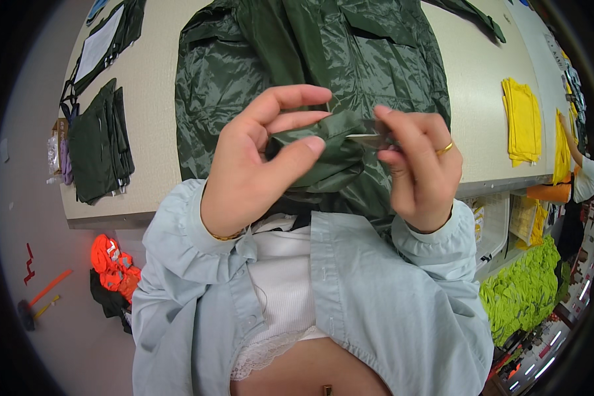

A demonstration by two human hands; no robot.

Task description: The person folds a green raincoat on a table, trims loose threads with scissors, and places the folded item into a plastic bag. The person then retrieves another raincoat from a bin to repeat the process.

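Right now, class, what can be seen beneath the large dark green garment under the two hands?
The pale tabletop carries the garment and shows on both sides. The stretch directly beneath is covered; whether anything else lies there cannot be seen.

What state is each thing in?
Left hand: half-curled at bunched green fabric
Right hand: pinching a small pointed tool
Small pointed tool: held; open or closed unclear
Large green garment: spread out, creased, partly bunched
Green garments at left: folded, stacked
White sheet: flat
Yellow cloth: folded
Orange garment: crumpled
Lime fabric: heaped loosely
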